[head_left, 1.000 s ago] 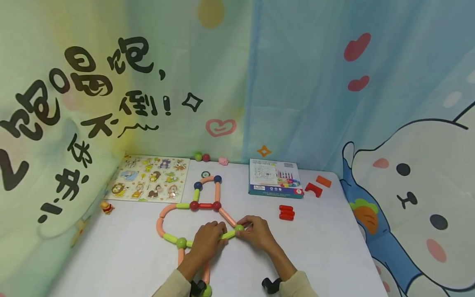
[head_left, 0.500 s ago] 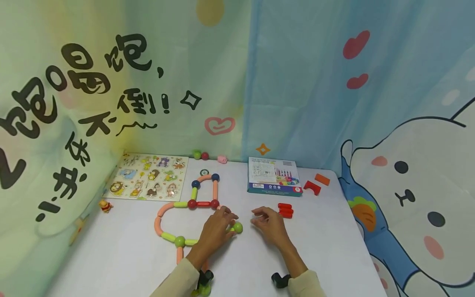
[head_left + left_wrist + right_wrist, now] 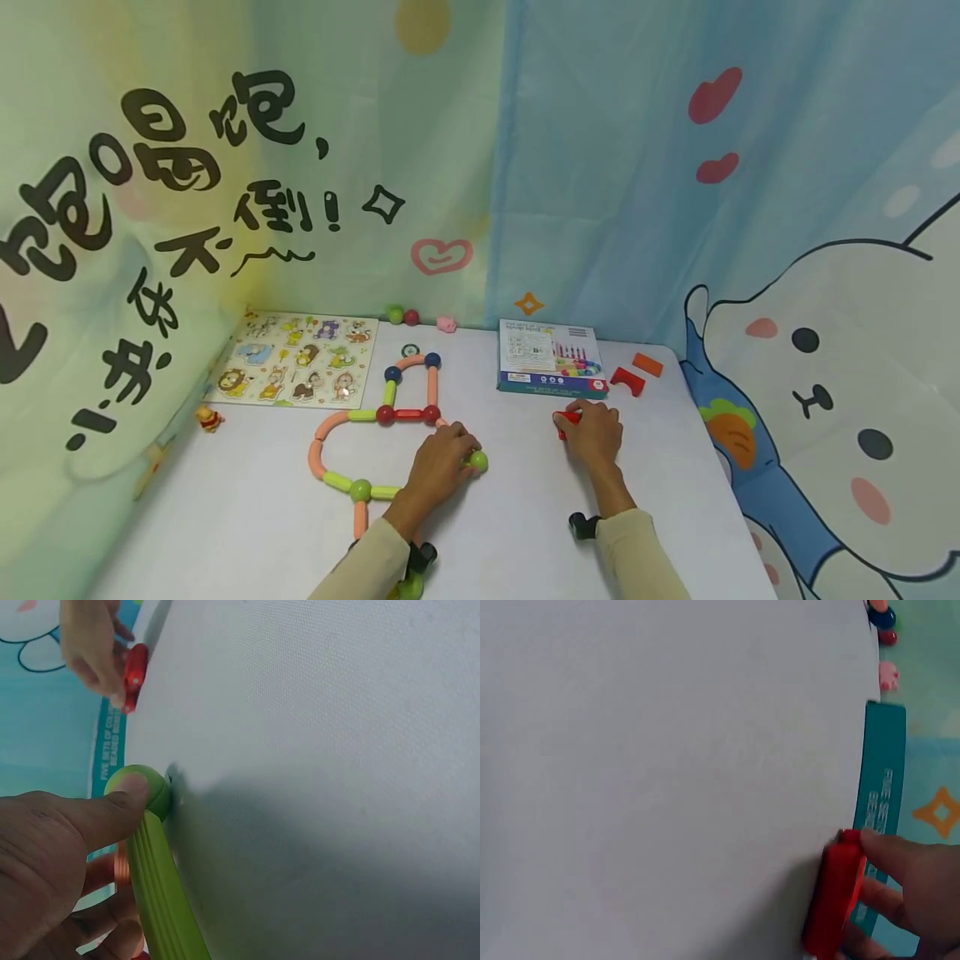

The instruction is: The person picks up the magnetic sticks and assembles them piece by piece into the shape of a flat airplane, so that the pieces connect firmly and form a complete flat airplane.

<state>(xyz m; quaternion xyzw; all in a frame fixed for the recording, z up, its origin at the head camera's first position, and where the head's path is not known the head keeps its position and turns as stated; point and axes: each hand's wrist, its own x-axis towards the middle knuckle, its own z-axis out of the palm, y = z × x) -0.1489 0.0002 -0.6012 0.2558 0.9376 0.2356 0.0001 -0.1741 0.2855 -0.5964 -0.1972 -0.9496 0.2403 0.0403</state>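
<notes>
A flat figure of coloured sticks and balls (image 3: 408,412) lies on the white table (image 3: 510,517). My left hand (image 3: 461,454) holds its right end: the thumb presses the green ball (image 3: 478,460) (image 3: 142,787) and the fingers curl round the green stick (image 3: 161,892). Further right, my right hand (image 3: 577,425) pinches a red stick (image 3: 566,418) (image 3: 834,896) that lies on the table just in front of the teal box (image 3: 550,367) (image 3: 881,795). The palm hides the rest of that stick in the head view.
An animal peg puzzle (image 3: 300,371) lies at the back left, with a small yellow figure (image 3: 209,417) beside it. A red arch block (image 3: 628,380) and an orange block (image 3: 647,364) sit right of the box. Loose balls (image 3: 395,314) and a pink piece (image 3: 447,324) line the curtain.
My right hand let go of the green ball end and moved right and away to the red sticks, which it now pinches. The left hand stayed on the green stick and ball.
</notes>
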